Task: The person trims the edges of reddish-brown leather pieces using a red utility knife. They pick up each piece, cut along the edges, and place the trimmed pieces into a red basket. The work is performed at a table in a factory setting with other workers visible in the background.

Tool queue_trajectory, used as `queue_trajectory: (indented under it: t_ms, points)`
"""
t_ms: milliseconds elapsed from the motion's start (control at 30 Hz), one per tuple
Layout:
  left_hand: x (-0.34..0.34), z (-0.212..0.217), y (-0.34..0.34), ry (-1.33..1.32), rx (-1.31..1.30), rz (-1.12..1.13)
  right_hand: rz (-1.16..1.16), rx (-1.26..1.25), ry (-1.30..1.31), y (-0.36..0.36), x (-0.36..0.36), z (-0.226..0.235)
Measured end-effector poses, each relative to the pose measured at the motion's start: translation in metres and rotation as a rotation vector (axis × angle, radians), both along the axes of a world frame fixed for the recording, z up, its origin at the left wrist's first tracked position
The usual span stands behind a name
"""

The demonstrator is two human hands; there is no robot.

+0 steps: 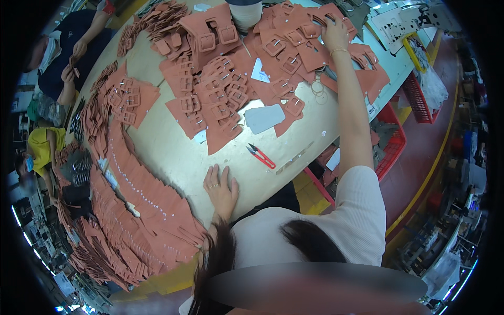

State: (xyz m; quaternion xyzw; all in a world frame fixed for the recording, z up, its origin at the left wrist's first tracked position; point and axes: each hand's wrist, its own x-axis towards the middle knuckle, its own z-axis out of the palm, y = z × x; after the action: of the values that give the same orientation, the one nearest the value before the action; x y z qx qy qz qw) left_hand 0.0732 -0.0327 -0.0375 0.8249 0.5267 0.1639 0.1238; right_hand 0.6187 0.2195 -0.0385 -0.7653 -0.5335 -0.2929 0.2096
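My left hand (221, 192) lies palm down at the table's near edge, fingers apart and holding nothing. At the far right, my outstretched right hand (335, 34) touches a pile of reddish-brown leather-like pieces (311, 54) fitted with buckles. Its fingers look spread over the top pieces, and the fingertips are partly lost among them. Between my hands lie red-handled thread snips (261, 156) and a grey rounded card-like piece (264, 118). More buckled pieces (217, 94) are stacked in overlapping rows in the middle of the table.
Long fanned rows of cut pieces (144, 184) cover the table's left side. A white thread cone (245, 16) stands at the back. Right of the table are red crates (391, 142) and a sewing machine (415, 21). A co-worker in dark clothing (73, 47) handles a small piece across the table.
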Motion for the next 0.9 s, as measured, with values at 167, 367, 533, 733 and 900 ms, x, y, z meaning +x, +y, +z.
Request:
queue_trajectory:
  t_ms: [167, 367, 533, 733, 900]
  points:
    - [0.0, -0.002, 0.0, 0.026, -0.02, 0.014, 0.201, -0.186, 0.238, -0.056, -0.098, 0.036]
    - [-0.001, -0.003, 0.0, 0.001, 0.005, 0.003, 0.025, -0.363, 0.222, -0.078, -0.152, 0.036]
    - [-0.003, -0.002, 0.0, -0.043, 0.019, -0.008, 0.128, -0.357, 0.369, -0.075, -0.164, 0.041]
    - [-0.014, 0.001, 0.006, -0.357, -0.176, 0.056, 0.578, 0.166, 0.397, -0.097, -0.22, 0.102]
    - [-0.024, 0.029, 0.022, -1.436, -0.872, 0.234, 0.895, -0.058, 1.148, -0.167, -0.3, 0.136]
